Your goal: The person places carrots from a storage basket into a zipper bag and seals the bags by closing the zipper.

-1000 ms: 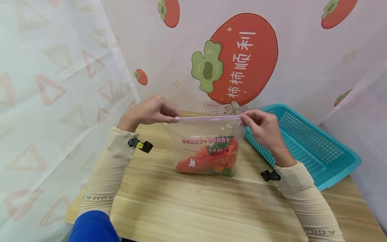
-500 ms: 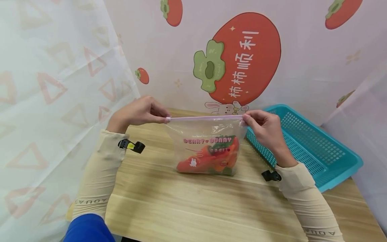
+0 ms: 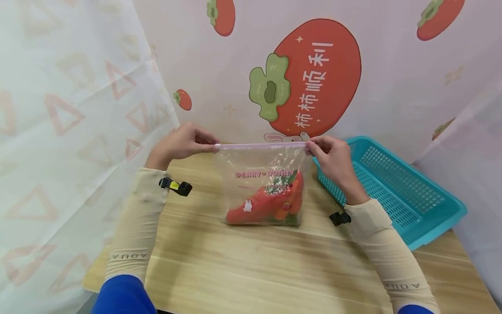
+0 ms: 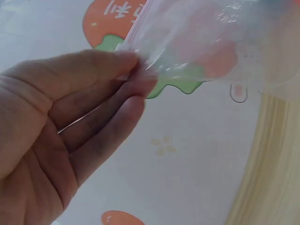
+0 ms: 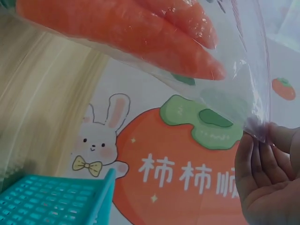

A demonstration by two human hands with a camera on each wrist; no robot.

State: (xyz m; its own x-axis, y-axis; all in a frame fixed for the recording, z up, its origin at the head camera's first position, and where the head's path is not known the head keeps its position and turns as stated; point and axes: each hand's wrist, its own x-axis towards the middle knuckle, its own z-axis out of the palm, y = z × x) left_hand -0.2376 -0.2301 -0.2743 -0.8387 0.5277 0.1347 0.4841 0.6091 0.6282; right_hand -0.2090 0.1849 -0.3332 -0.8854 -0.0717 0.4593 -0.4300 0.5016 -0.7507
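A clear zip bag [image 3: 251, 163] with pink "Berry Bunny" lettering stands upright on the table, its pink top edge stretched straight between both hands. Inside are orange-red carrot-shaped things [image 5: 140, 35] and something green, partly blurred by the plastic. My left hand [image 3: 188, 141] pinches the top left corner between thumb and fingers, at a small white slider [image 4: 123, 47] mostly hidden by the thumb. At the opposite top corner, my right hand [image 3: 331, 159] pinches the bag's edge between thumb and fingers.
Right of the bag a turquoise perforated basket [image 3: 443, 196] sits on the wooden table [image 3: 255, 266], close to the right forearm. A printed cloth [image 3: 219, 87] hangs behind the table, and another pale cloth [image 3: 74, 144] at the left.
My left hand first slid leftward along the top edge to the bag's corner. Since then both hands have risen slightly with the bag's top, and the right hand has shifted a little left.
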